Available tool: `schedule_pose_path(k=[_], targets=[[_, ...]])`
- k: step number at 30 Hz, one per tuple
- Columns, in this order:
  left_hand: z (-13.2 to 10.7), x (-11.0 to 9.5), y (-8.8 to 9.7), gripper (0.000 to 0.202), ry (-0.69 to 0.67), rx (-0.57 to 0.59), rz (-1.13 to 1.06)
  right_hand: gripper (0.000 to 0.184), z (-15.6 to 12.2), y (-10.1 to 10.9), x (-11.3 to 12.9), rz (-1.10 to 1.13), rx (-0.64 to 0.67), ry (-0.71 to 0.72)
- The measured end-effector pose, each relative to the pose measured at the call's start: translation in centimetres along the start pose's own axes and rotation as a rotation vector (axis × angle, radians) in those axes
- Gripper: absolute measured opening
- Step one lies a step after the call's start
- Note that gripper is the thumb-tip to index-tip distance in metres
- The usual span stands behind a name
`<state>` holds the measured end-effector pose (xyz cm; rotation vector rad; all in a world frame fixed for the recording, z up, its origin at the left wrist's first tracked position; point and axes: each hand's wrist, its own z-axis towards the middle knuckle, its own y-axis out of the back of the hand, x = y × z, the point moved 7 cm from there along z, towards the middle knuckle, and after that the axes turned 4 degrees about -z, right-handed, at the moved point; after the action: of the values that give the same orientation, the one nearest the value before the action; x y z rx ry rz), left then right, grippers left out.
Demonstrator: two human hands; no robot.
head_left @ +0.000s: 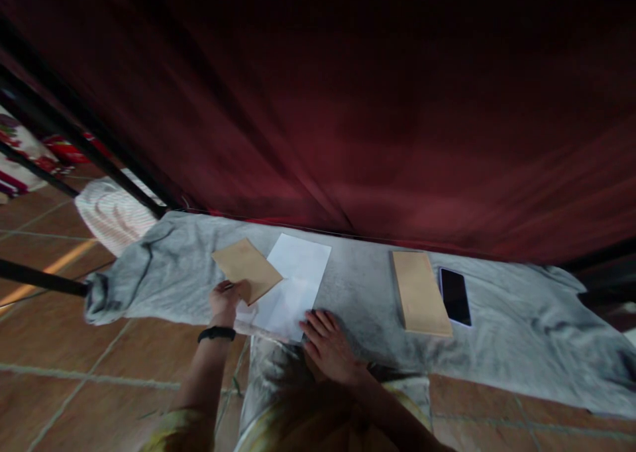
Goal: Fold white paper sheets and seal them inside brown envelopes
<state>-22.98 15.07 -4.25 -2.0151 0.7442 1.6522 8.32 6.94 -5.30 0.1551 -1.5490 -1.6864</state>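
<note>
My left hand pinches the lower edge of a flat, tan kraft-paper rectangle, possibly an envelope. It is tilted and covers part of a white sheet of paper. This sheet lies on a grey cloth, in front of my knees. By the sheet's lower right corner, my right hand rests palm down with its fingers stretched out. I cannot tell whether its fingertips touch the paper. To the right lies a thicker tan rectangle, like a stack of the same kraft paper.
A dark-screened phone lies beside the tan stack. Behind the cloth-covered surface hangs a dark red curtain. Black metal bars stand at the left, near a striped cloth. Brown floor tiles show below.
</note>
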Motion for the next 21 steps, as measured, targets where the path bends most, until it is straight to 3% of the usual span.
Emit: schedule_pose_path(k=[3,6,11,14,17,21], targets=[[-1.1,-0.1,0.0,0.032,0.128,0.018,-0.093,0.04,-0.3,-0.8,-0.2,0.05,0.006,-0.03],[-3.7,0.0,-1.5,0.029,0.219,0.109,-0.178,0.039,-0.3,-0.7,-1.2,0.277,-0.062,-0.143],[-10.1,1.7,-5.9,0.035,0.315,0.316,-0.227,0.048,-0.9,0.2,-5.0,0.906,-0.296,-0.596],[-13.6,3.0,-8.4,0.041,0.332,0.395,-0.225,0.057,-2.0,0.2,-6.8,1.234,-0.37,-0.834],[-16.1,3.8,-10.3,0.044,0.337,0.459,-0.211,0.057,-2.8,0.8,-7.7,1.334,-0.385,-0.872],[-17.8,4.0,-11.6,0.048,0.338,0.513,-0.18,0.05,-3.8,1.5,-8.5,1.283,-0.4,-0.847]])
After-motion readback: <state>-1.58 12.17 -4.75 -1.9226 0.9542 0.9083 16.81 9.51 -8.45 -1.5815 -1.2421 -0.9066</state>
